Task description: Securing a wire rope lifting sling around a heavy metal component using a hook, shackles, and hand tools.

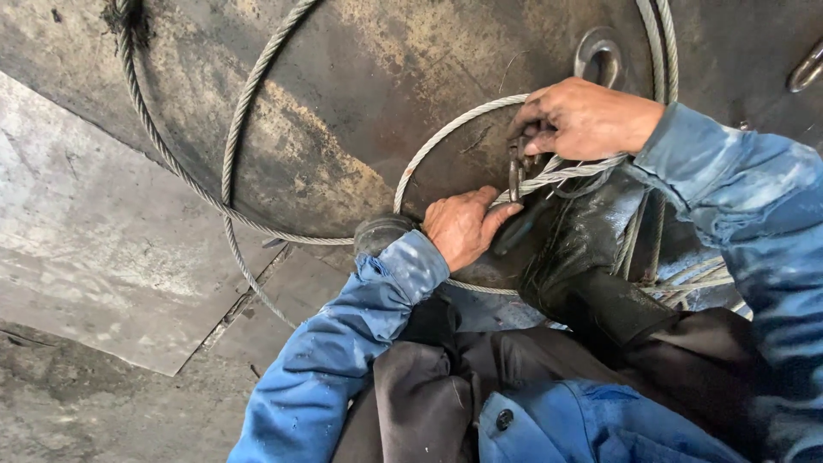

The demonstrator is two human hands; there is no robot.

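Note:
A steel wire rope [446, 137] curls into a loop over a rusty metal surface [360, 94]. My right hand [583, 116] closes its fingers on a small dark metal clamp [517, 167] that sits on the doubled rope. My left hand [463, 225] grips the rope just below and left of the clamp, thumb stretched toward it. Both arms wear blue sleeves. A black rubber boot [591, 249] rests right of the hands, with the rope passing across it.
More wire rope [236, 146] sweeps in big arcs over the metal at left. A steel eye ring [600, 53] is fixed above my right hand, another fitting [806, 69] at the right edge. Steel floor plates [111, 257] and dirty concrete [77, 411] lie left.

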